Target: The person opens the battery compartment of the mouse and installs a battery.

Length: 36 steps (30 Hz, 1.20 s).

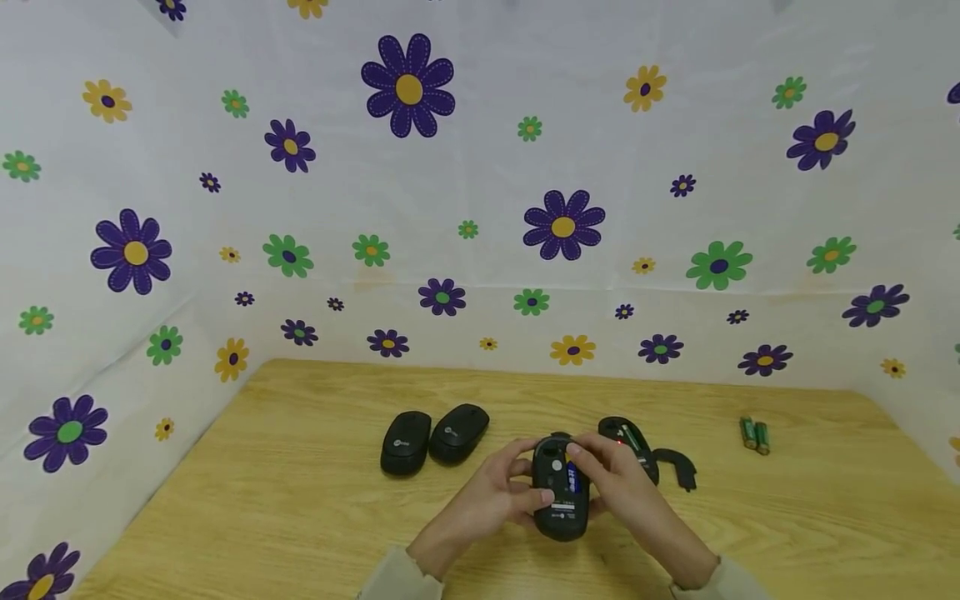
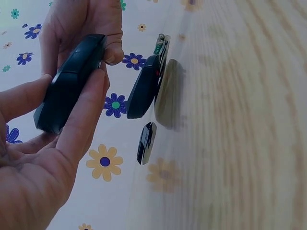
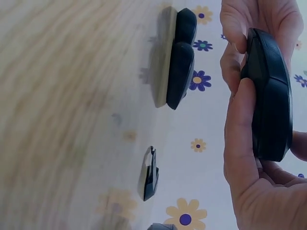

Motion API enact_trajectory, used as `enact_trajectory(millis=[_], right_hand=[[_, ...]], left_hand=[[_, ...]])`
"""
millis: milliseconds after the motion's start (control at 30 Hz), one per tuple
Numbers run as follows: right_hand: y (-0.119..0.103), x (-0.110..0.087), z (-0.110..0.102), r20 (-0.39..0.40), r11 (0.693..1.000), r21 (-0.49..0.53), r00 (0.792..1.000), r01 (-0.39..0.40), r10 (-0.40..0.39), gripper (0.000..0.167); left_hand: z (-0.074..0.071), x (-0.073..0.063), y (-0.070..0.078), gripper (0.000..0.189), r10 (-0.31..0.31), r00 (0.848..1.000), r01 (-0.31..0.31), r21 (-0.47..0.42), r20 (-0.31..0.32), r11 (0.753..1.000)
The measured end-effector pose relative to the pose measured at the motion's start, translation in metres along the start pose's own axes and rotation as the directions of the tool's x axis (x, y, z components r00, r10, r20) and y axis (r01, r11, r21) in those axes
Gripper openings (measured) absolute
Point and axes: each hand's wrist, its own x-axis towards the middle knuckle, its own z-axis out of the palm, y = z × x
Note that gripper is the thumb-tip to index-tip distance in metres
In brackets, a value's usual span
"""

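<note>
A black computer mouse is held underside up above the table. Its battery compartment is uncovered, and a blue battery lies inside. My left hand grips the mouse's left side, thumb on the underside. On the other side my right hand holds it too, its thumb at the top end of the battery. Behind it a second mouse lies upside down, with a green battery in its compartment and a red light glowing. Next to that is a loose black cover.
Two black mice rest right side up at the left. Two green batteries lie at the right. A small black piece sits on the wooden table beyond the held mouse. Flowered cloth surrounds the table.
</note>
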Motion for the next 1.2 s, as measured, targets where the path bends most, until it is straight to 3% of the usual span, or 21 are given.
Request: enact_trajectory(millis=[300,567,800,1200], right_hand=[[-0.0017,-0.0021,0.0034,-0.036,0.999,-0.045,0.999,0.015,-0.017,0.034],[0.0007,-0.0029,0.0027,0.000,0.988,-0.117,0.995,0.099,-0.100,0.031],[0.0006,-0.0031,0.0033,0.025,0.983,-0.146,0.994,0.111,-0.108,0.031],[-0.0015,0.0024,0.0019,0.047,0.997,-0.053,0.997,0.057,-0.054,0.037]], left_hand=[[0.0005,-0.0007,0.0009,0.064,-0.004,1.000,0.003,-0.005,-0.007,1.000],[-0.0017,0.0000,-0.0004,0.065,-0.018,1.000,0.018,0.006,-0.004,1.000],[-0.0025,0.0002,-0.0015,0.065,-0.024,1.000,0.024,0.014,-0.012,1.000],[-0.0050,0.0019,0.0008,0.065,-0.027,0.999,0.028,0.024,-0.040,0.999]])
